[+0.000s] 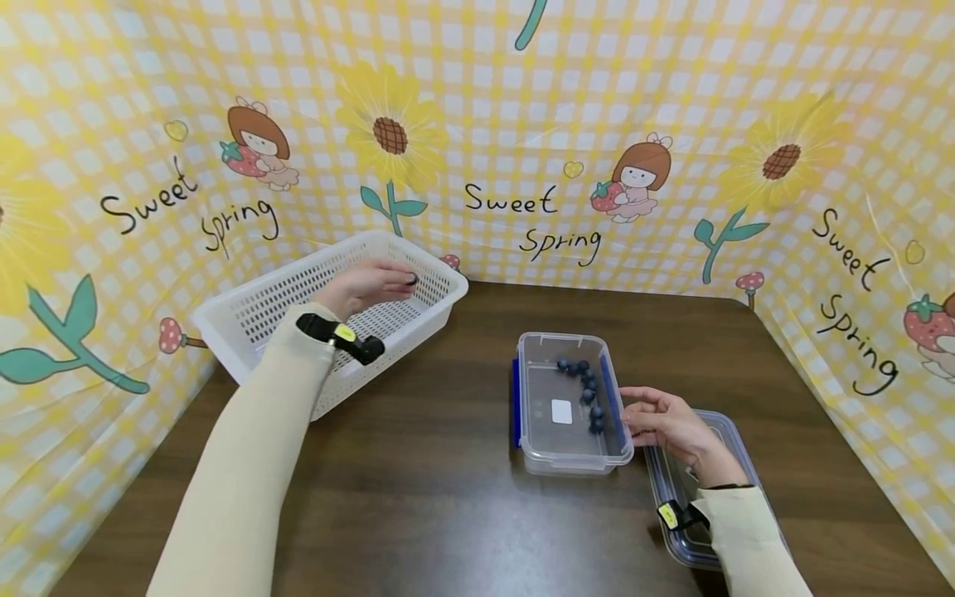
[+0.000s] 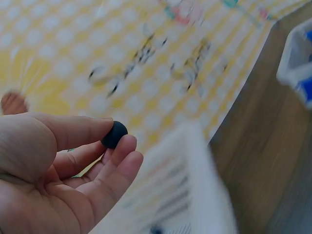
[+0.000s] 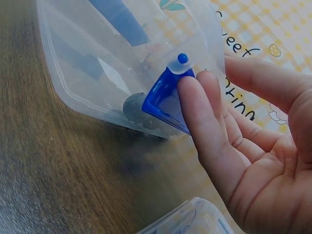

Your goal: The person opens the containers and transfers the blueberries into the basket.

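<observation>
A single blueberry is pinched between the thumb and fingertips of my left hand. That hand is over the white perforated basket, which stands at the back left. A clear plastic container with blue side latches sits right of the middle, and several blueberries lie in it, mostly toward its right side. My right hand holds the container's right side, its fingertips at the blue latch and rim. A small dark spot shows low in the basket in the left wrist view; its kind is unclear.
Under my right wrist lies a clear plastic lid on the dark wooden table. A yellow checked cloth with printed flowers and figures surrounds the back and sides. Bare table lies between the basket and the container.
</observation>
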Available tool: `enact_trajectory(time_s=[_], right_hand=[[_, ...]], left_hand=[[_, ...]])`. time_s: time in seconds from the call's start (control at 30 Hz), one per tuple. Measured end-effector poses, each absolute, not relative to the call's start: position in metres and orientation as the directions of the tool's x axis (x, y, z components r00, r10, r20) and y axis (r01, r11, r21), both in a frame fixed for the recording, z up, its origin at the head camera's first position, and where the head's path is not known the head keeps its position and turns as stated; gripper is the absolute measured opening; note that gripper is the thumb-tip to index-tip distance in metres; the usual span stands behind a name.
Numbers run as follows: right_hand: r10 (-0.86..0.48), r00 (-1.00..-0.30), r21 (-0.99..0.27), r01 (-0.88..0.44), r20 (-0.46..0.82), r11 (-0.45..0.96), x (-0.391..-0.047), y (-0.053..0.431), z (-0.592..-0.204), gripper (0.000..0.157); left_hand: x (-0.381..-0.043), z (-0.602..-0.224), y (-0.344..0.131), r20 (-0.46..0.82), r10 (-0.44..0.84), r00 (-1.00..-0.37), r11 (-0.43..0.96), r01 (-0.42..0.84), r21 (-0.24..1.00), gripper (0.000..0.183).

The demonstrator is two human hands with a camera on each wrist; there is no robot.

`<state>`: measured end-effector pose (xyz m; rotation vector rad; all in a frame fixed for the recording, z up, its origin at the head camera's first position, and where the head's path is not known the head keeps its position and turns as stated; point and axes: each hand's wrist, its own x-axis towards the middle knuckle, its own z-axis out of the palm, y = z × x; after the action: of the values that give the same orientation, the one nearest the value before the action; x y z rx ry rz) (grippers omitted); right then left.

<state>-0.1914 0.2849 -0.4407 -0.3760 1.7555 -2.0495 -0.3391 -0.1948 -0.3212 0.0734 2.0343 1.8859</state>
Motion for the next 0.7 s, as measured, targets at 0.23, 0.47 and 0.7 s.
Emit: enact_trajectory(time_s=[0.23, 0.47, 0.7], right_hand=[[-0.478, -0.877, -0.982, 0.134, -0.054, -0.136, -0.191, 0.285, -0.441, 0.033], [-0.499, -0.865, -0.978, 0.144, -0.051, -0.15, -0.19, 0.286, -0.444, 0.034], [-0.491, -0.87, -0.98, 0.134, -0.046, -0.147, -0.191, 0.286, -0.443, 0.034]], left_hand=[[-0.333, -0.334, -0.251, -0.277, 0.192, -0.942, 0.095, -0.263, 0.96, 0.047], [-0.327, -0.346, -0.277, -0.34, 0.143, -0.929, -0.008, -0.345, 0.939, 0.012], [-0.326, -0.348, -0.283, -0.379, 0.12, -0.918, -0.023, -0.384, 0.923, 0.017]])
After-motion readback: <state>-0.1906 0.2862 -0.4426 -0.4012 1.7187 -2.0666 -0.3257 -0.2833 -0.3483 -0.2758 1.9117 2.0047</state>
